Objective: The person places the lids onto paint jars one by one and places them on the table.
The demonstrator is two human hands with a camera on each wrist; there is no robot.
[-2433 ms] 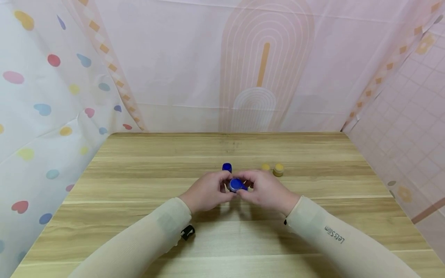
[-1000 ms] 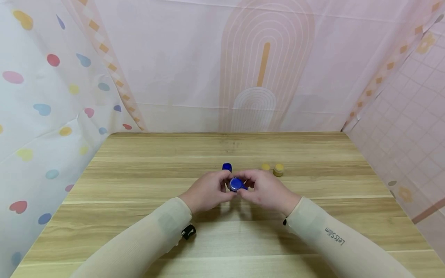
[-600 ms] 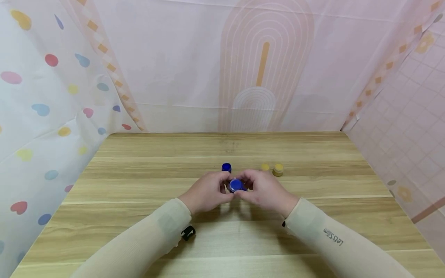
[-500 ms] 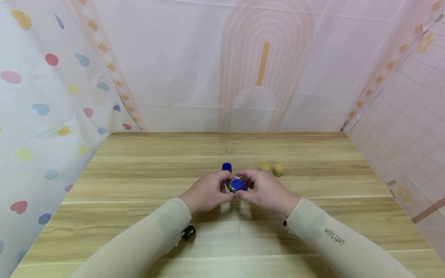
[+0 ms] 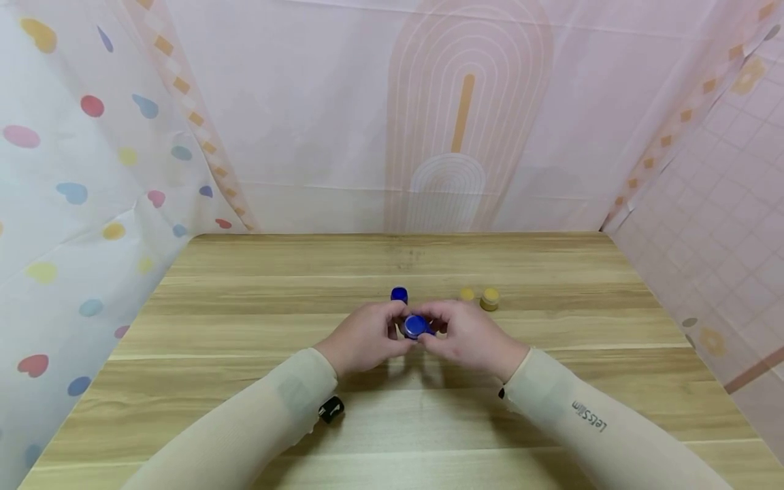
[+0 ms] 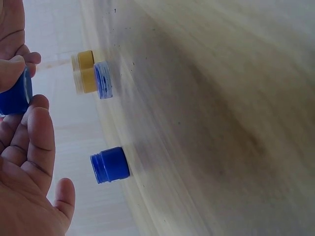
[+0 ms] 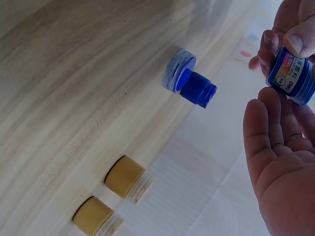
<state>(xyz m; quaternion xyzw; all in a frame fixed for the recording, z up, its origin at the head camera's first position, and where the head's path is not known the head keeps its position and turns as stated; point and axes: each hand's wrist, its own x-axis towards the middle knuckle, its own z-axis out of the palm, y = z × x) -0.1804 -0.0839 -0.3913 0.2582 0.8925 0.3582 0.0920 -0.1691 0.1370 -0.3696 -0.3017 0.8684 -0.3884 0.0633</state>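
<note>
Above the table's middle, both hands meet around a small blue paint jar (image 5: 415, 327) with a printed label, which faces the right wrist view. My left hand (image 5: 367, 338) grips it from the left with fingers and thumb. From the other side my right hand (image 5: 474, 338) pinches it, index finger at the far side and thumb at the near side. Below them a clear round lid (image 7: 178, 69), stained blue, lies on the table. Beside it stands a second blue paint jar (image 7: 198, 90), uncapped, its threaded neck showing. Part of the held jar is hidden by fingers.
Two yellow paint jars, a left one (image 5: 467, 294) and a right one (image 5: 490, 299), stand beyond my right hand. The wood-grain table (image 5: 275, 272) ends at a patterned cloth backdrop (image 5: 318, 136). A black wrist device (image 5: 331, 410) hangs under the left sleeve.
Both hands stay at the same spot around the blue paint jar. The right fingers shift slightly on it, and the shine on its top changes a little.
</note>
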